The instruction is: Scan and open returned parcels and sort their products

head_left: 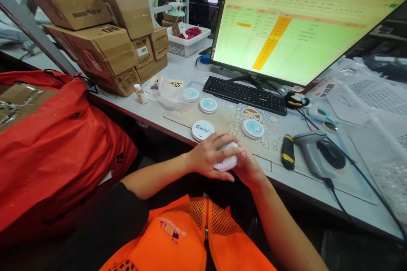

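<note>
Both of my hands are wrapped round one round white compact case [226, 161] at the near edge of the desk. My left hand [208, 156] covers its top and left side, and my right hand [248, 165] grips it from the right. Just beyond my hands lie more round cases: one lettered "Sbeauty" [202, 130], one with a pale blue lid [252, 128], and two more blue-lidded ones [208, 105] [190, 94] further back on a printed desk mat [237, 119].
A black keyboard [244, 94] and a large monitor [295, 29] showing a spreadsheet stand behind. A grey barcode scanner [310, 152], black mouse [332, 154] and utility knife [288, 151] lie right. Cardboard boxes [104, 46] stack left, above a red sack [54, 144]. A white basket [187, 42] sits behind.
</note>
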### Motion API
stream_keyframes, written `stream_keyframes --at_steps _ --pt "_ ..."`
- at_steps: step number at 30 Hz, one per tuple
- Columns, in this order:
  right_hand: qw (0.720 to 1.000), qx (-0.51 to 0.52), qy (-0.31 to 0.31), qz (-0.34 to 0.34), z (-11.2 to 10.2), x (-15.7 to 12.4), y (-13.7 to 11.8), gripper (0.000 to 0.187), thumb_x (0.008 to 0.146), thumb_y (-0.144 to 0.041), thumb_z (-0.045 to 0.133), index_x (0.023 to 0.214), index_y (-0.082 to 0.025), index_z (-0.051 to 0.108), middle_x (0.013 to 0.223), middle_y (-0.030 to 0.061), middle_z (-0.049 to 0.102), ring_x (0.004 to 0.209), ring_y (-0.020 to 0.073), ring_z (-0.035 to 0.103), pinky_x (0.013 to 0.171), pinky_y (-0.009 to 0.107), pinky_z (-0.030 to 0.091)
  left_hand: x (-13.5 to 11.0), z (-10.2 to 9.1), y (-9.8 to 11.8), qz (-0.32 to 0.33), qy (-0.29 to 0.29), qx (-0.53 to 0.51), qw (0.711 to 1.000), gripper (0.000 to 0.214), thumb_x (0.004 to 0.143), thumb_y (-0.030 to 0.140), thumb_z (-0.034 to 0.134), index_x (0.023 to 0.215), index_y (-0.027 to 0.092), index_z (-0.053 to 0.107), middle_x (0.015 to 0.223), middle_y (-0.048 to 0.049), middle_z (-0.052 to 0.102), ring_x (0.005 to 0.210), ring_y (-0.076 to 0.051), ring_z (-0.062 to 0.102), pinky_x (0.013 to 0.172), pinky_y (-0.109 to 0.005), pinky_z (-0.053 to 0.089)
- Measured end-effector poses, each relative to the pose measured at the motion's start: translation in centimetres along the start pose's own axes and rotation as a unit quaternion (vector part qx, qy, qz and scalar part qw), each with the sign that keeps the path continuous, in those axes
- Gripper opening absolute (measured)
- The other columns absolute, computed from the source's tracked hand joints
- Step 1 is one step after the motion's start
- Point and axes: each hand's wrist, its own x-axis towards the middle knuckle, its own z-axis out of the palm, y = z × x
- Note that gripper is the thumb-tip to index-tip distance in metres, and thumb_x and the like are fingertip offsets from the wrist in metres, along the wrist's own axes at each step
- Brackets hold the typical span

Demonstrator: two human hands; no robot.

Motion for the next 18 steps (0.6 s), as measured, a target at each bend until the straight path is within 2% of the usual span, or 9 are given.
stream_keyframes --at_steps 3,6,8,9,11,13,14,16,18 --pt "1.0 -0.002 0.017 0.006 -0.3 -1.2 0.5 0.079 0.068 -0.067 0.091 0.131 -0.027 0.063 0.126 0.0085 0.07 0.109 0.0255 0.071 0.087 0.035 0.06 -0.8 0.4 1.7 -0.021 0.017 -0.045 0.999 0.075 0.097 0.069 0.055 0.154 0.021 0.05 0.139 -0.0206 0.062 0.132 -0.036 0.057 0.113 -0.056 0.048" --pt "0.997 -0.033 0.037 -0.051 0.3 -1.5 1.1 0.061 0.073 -0.066 0.088 0.112 -0.027 0.063 0.107 0.0042 0.071 0.09 0.0193 0.07 0.073 0.029 0.059 -1.1 0.6 2.9 -0.07 0.049 -0.078 0.993 0.067 0.103 0.066 0.045 0.154 0.024 0.05 0.139 -0.0191 0.062 0.131 -0.034 0.058 0.113 -0.055 0.047" --pt "0.988 -0.091 0.049 -0.119 0.9 -1.4 1.4 0.047 0.078 -0.055 0.089 0.097 -0.026 0.058 0.103 0.0019 0.069 0.085 0.0163 0.067 0.073 0.028 0.058 -1.0 0.8 3.5 -0.136 0.072 -0.103 0.983 0.063 0.105 0.064 0.043 0.153 0.024 0.051 0.14 -0.0188 0.06 0.133 -0.033 0.057 0.113 -0.054 0.046" --pt "0.978 -0.127 0.055 -0.156 1.1 -1.4 1.5 0.043 0.08 -0.049 0.088 0.094 -0.026 0.055 0.108 0.0025 0.069 0.089 0.0163 0.068 0.077 0.028 0.058 -1.0 0.8 3.8 -0.175 0.086 -0.116 0.974 0.061 0.105 0.063 0.043 0.151 0.024 0.052 0.142 -0.0186 0.059 0.135 -0.033 0.056 0.115 -0.054 0.045" --pt "0.947 -0.215 0.067 -0.228 1.2 -1.2 1.5 0.036 0.085 -0.041 0.086 0.094 -0.026 0.055 0.132 0.0064 0.066 0.111 0.02 0.068 0.091 0.033 0.059 -0.7 0.9 4.4 -0.246 0.12 -0.15 0.95 0.057 0.107 0.061 0.042 0.148 0.024 0.054 0.146 -0.0169 0.057 0.141 -0.033 0.052 0.119 -0.053 0.04" --pt "0.897 -0.323 0.066 -0.294 1.0 -1.2 1.4 0.031 0.086 -0.034 0.084 0.099 -0.026 0.057 0.151 0.0102 0.055 0.133 0.0263 0.06 0.104 0.042 0.056 -0.2 1.0 5.0 -0.317 0.156 -0.203 0.913 0.054 0.108 0.06 0.04 0.144 0.024 0.056 0.146 -0.0142 0.057 0.14 -0.031 0.052 0.12 -0.05 0.039" --pt "0.866 -0.38 0.059 -0.321 0.8 -1.2 1.2 0.03 0.086 -0.031 0.084 0.101 -0.026 0.058 0.156 0.0115 0.052 0.14 0.0292 0.055 0.108 0.047 0.054 0.1 1.0 5.1 -0.362 0.169 -0.237 0.885 0.053 0.108 0.061 0.04 0.142 0.024 0.057 0.143 -0.0128 0.059 0.133 -0.029 0.057 0.116 -0.047 0.043" --pt "0.805 -0.473 0.039 -0.356 0.4 -1.1 0.9 0.03 0.085 -0.027 0.084 0.102 -0.026 0.059 0.159 0.0126 0.048 0.145 0.0331 0.051 0.113 0.056 0.051 0.9 1.0 5.2 -0.454 0.179 -0.318 0.813 0.056 0.106 0.066 0.042 0.137 0.024 0.059 0.129 -0.0098 0.066 0.11 -0.023 0.066 0.101 -0.039 0.052" --pt "0.759 -0.529 0.029 -0.379 0.2 -1.0 0.6 0.03 0.085 -0.026 0.083 0.104 -0.028 0.059 0.16 0.0126 0.048 0.146 0.0352 0.049 0.114 0.061 0.048 1.7 1.0 4.7 -0.519 0.177 -0.397 0.736 0.059 0.101 0.072 0.046 0.131 0.023 0.062 0.114 -0.0067 0.069 0.089 -0.018 0.065 0.083 -0.032 0.054"
